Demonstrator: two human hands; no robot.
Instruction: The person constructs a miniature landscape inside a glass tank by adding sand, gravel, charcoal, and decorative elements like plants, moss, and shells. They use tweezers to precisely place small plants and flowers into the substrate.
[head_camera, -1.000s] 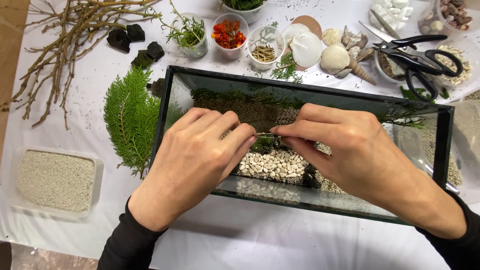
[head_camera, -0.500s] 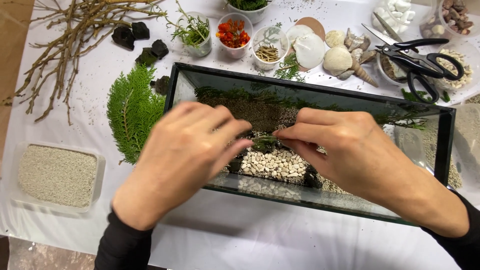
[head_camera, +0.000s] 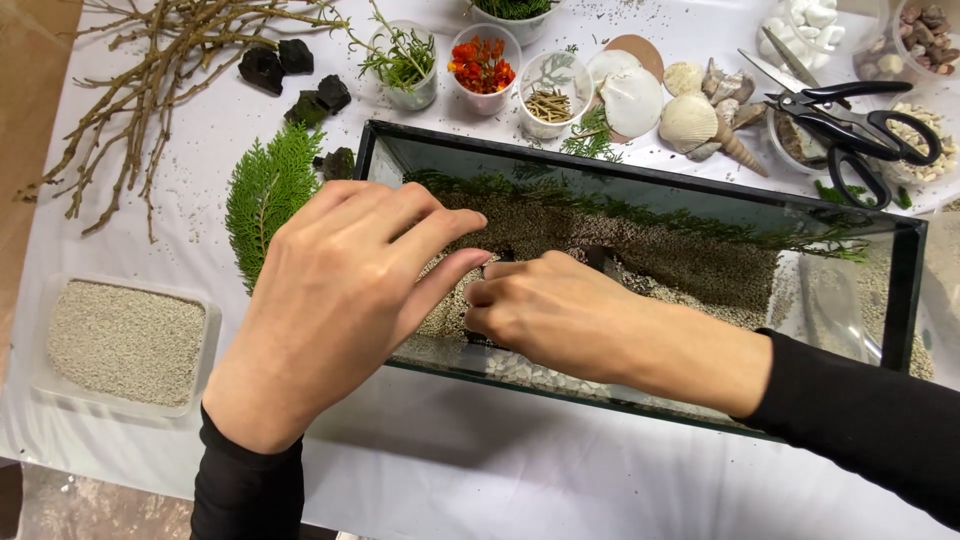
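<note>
Head view: a long glass tank (head_camera: 640, 200) with a black frame lies across a desk (head_camera: 500, 480) covered in white cloth. Its floor carries a bed of brown gravel (head_camera: 690, 255), paler pebbles along the near glass, and a line of green sprigs along the far wall.

The left hand (head_camera: 335, 300) hovers over the tank's left end, palm down, fingers loosely stretched and close together, the thumb reaching toward the other hand. Nothing is seen in its hold.

The right hand (head_camera: 555, 315) is down inside the tank, resting on the gravel near the front glass, fingers curled inward and fingertips pressed together at the thumb. Whether they pinch anything cannot be told, since the fingertips hide the spot. The 2 hands nearly meet at the thumbs. Both arms wear black sleeves.

Left of the tank lies a flat green fern-like frond (head_camera: 268, 190), just beside the left hand. Further left sits a shallow clear tray of pale sand (head_camera: 125, 340). Bare brown branches (head_camera: 150, 70) spread over the far left corner, with a few dark rocks (head_camera: 285, 70) beside them.

Behind the tank stand small clear cups: one with green sprigs (head_camera: 405, 65), one with orange-red petals (head_camera: 482, 68), one with tan twig bits (head_camera: 548, 100). To their right lie seashells (head_camera: 690, 115) and black-handled scissors (head_camera: 850, 125), with bowls of white and mixed pebbles in the far right corner.
</note>
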